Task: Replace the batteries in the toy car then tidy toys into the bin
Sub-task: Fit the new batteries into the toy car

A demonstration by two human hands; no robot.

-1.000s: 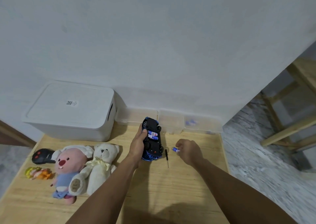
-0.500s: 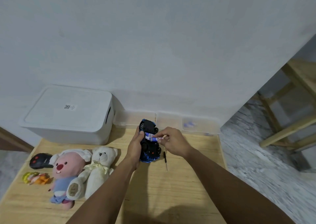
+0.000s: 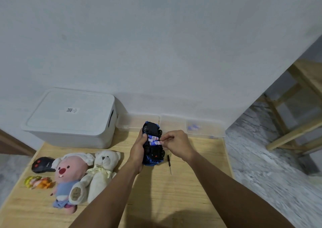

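Toy car (image 3: 153, 144): lying belly-up on the desk (image 3: 183, 193), likely light, rigid plastic, best gripped along its sides.
Batteries (image 3: 154, 140): sitting across the open bay, small and probably slippery.
Left hand (image 3: 138, 151): clasping the car's flank, thumb on top.
Right hand (image 3: 176, 143): pinching one battery's end, wrist angled inward.

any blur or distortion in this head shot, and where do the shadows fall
Head view: wide-angle bending curves the wall line and the table edges; the marble floor at right is smeared; the battery labels in the toy car are too soft to read. Soft shadows lie beside the white bin and under the forearms; no glare.
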